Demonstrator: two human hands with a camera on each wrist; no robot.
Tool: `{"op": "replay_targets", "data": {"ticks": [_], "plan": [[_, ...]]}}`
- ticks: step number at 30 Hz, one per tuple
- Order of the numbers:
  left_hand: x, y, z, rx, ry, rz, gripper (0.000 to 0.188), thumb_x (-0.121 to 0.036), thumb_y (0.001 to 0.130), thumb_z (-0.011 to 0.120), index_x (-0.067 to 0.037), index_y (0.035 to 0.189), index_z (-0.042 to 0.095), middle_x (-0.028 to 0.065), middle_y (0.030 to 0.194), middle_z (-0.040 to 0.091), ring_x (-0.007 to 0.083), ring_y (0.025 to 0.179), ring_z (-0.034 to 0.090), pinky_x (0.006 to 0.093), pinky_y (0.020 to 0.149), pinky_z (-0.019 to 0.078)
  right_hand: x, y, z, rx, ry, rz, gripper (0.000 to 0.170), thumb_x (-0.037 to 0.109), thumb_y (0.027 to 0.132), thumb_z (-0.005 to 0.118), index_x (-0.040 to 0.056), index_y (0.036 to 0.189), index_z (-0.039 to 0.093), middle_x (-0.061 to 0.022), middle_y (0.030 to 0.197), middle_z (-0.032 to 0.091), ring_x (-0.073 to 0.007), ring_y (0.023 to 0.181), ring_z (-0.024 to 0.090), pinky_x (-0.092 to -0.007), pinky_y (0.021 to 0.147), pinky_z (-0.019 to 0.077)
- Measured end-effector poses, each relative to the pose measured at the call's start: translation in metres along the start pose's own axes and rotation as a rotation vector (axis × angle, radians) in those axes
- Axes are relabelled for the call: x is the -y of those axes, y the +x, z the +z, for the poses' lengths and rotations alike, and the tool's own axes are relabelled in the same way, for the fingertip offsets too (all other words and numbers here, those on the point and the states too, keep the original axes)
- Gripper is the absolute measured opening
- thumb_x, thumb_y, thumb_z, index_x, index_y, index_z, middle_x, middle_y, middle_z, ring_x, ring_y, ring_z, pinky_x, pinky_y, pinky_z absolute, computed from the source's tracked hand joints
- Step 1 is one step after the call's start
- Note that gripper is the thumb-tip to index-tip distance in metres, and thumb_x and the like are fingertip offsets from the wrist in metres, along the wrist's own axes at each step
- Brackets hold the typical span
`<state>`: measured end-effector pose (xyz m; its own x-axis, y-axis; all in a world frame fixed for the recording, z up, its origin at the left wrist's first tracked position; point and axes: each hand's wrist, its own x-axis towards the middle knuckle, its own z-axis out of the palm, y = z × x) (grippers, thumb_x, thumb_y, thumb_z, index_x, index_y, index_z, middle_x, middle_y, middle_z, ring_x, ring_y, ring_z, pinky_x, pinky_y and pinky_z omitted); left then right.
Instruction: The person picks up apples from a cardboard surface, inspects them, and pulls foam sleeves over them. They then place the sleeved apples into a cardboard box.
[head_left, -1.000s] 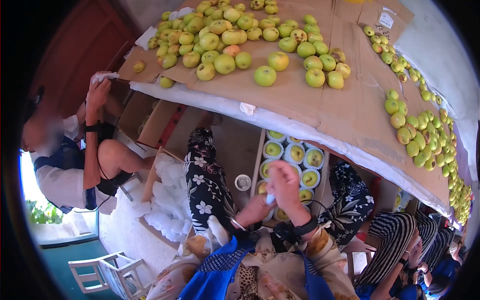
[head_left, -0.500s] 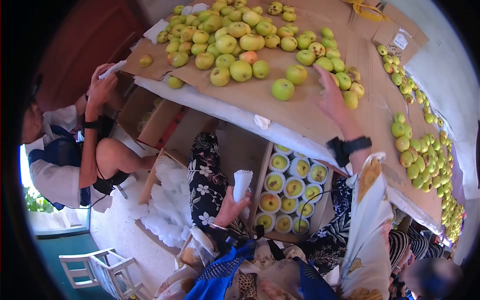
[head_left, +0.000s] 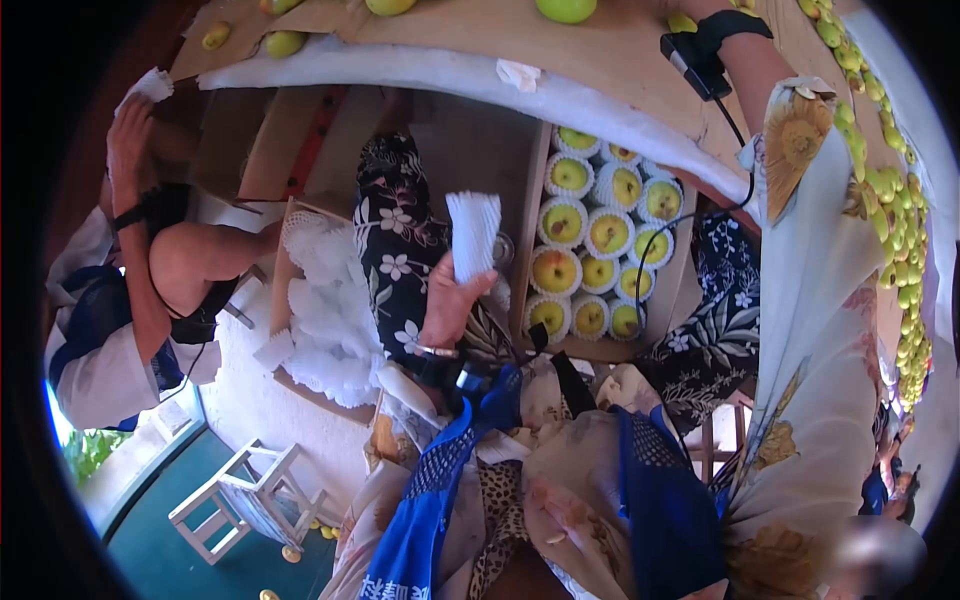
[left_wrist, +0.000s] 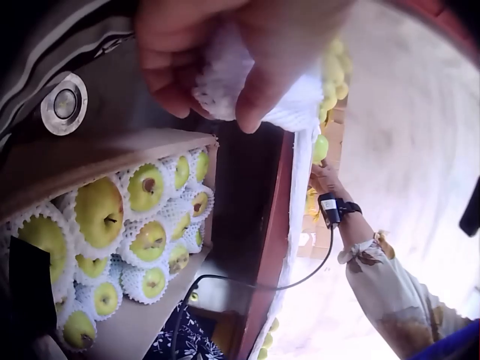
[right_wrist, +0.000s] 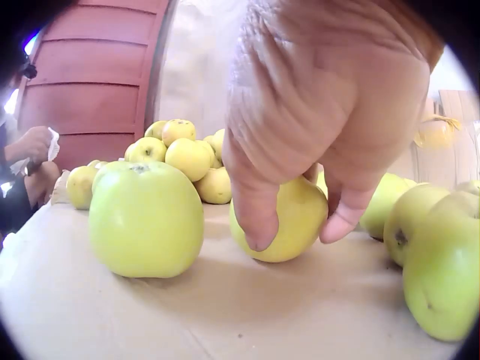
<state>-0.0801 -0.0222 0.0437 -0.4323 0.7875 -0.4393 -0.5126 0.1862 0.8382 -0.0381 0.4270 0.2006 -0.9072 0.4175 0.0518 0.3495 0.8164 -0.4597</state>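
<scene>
In the head view the left hand (head_left: 449, 306) holds a white foam net sleeve (head_left: 474, 236) upright between thumb and fingers, left of the box of apples. The left wrist view shows that hand (left_wrist: 251, 56) pinching the sleeve (left_wrist: 225, 79). My right hand (right_wrist: 322, 112) curls its thumb and fingers around a yellow-green apple (right_wrist: 289, 225) resting on the cardboard-covered table. A larger green apple (right_wrist: 146, 221) stands beside it, to the left. At the top edge of the head view only the right wrist and forearm show plainly.
Netted apples (head_left: 609, 234) fill a cardboard box (head_left: 683, 290) below the table edge (head_left: 400, 68). A second box holds loose foam nets (head_left: 325, 325). Another person (head_left: 140, 290) sits at the left, near a small wooden stool (head_left: 262, 497). A black cable (head_left: 668, 224) hangs from the right wrist.
The right hand has gone from near the left one to an apple on the table and grips it. The left hand holds the sleeve up. The head view has shifted downward.
</scene>
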Motion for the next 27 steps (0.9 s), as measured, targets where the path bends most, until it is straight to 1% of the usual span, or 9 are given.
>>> {"op": "replay_targets", "data": {"ticks": [2,4,6,10,12,15,18,24,27], "plan": [[0.003,0.004,0.002,0.007,-0.023,0.092,0.043,-0.001,0.074,0.069,-0.005,0.112,0.049,-0.0003,0.094,0.058,0.0069,0.079,0.054,0.0221,0.068,0.0460,0.029,-0.020,-0.016,-0.065,-0.176,-0.036,0.054,0.007,0.068,0.067,0.0059,0.118,0.048,-0.0140,0.111,0.055,-0.0259,0.101,0.053,-0.0324,0.087,0.0413],[0.003,0.002,0.003,0.037,-0.023,0.110,0.048,-0.002,0.074,0.069,-0.006,0.116,0.045,0.0004,0.099,0.056,0.0073,0.084,0.053,0.0219,0.071,0.0454,0.080,-0.060,-0.032,-0.212,-0.124,0.178,0.054,0.009,0.069,0.069,0.0065,0.119,0.047,-0.0131,0.112,0.055,-0.0252,0.100,0.054,-0.0326,0.086,0.0415],[0.003,0.000,0.003,0.089,0.123,0.124,0.045,-0.005,0.077,0.068,-0.005,0.116,0.046,0.0014,0.102,0.056,0.0079,0.088,0.053,0.0222,0.075,0.0445,0.043,-0.092,-0.037,-0.030,-0.122,0.357,0.059,0.019,0.077,0.062,0.0087,0.130,0.040,-0.0119,0.113,0.052,-0.0238,0.109,0.050,-0.0308,0.092,0.0392],[-0.007,-0.009,0.022,0.139,0.044,0.079,0.040,-0.007,0.080,0.065,-0.003,0.115,0.047,0.0029,0.105,0.056,0.0095,0.095,0.052,0.0242,0.083,0.0434,0.117,-0.235,-0.034,-0.477,0.609,0.017,0.053,0.021,0.077,0.061,0.0002,0.124,0.046,-0.0069,0.110,0.056,-0.0170,0.101,0.055,-0.0269,0.086,0.0436],[-0.016,-0.020,0.042,0.266,-0.090,0.044,0.038,-0.006,0.082,0.060,-0.002,0.118,0.048,0.0026,0.109,0.056,0.0091,0.098,0.052,0.0246,0.087,0.0415,0.104,-0.302,-0.002,-0.558,0.814,0.340,0.076,0.029,0.068,0.070,-0.0028,0.129,0.037,-0.0105,0.118,0.052,-0.0188,0.109,0.052,-0.0320,0.090,0.0430],[-0.027,-0.033,0.067,0.410,-0.117,-0.044,0.037,0.000,0.080,0.059,-0.001,0.116,0.052,0.0015,0.105,0.059,0.0097,0.098,0.054,0.0251,0.089,0.0404,0.112,-0.355,0.049,-0.616,1.120,0.384,0.075,0.027,0.067,0.071,-0.0051,0.127,0.039,-0.0110,0.116,0.054,-0.0197,0.108,0.053,-0.0327,0.093,0.0421],[-0.032,-0.044,0.078,0.536,-0.087,-0.080,0.041,0.002,0.077,0.061,-0.002,0.116,0.051,0.0023,0.108,0.058,0.0115,0.101,0.054,0.0264,0.090,0.0407,0.128,-0.374,0.091,-0.646,1.636,0.387,0.070,0.029,0.069,0.071,-0.0042,0.123,0.043,-0.0119,0.114,0.056,-0.0214,0.105,0.056,-0.0360,0.094,0.0425],[-0.045,-0.057,0.094,0.647,-0.053,-0.076,0.049,0.004,0.071,0.064,-0.005,0.115,0.044,0.0027,0.111,0.054,0.0132,0.105,0.053,0.0280,0.092,0.0408,0.149,-0.365,0.123,-0.340,2.044,0.067,0.068,0.044,0.080,0.059,-0.0029,0.125,0.041,-0.0157,0.125,0.048,-0.0263,0.117,0.046,-0.0400,0.098,0.0382],[-0.051,-0.060,0.092,0.631,0.065,-0.121,0.055,0.005,0.069,0.063,-0.005,0.119,0.041,0.0032,0.113,0.052,0.0132,0.105,0.052,0.0279,0.092,0.0402,0.148,-0.368,0.141,-0.286,2.147,0.117,0.064,0.043,0.083,0.054,-0.0017,0.128,0.040,-0.0158,0.128,0.046,-0.0273,0.119,0.044,-0.0419,0.098,0.0376]]}}
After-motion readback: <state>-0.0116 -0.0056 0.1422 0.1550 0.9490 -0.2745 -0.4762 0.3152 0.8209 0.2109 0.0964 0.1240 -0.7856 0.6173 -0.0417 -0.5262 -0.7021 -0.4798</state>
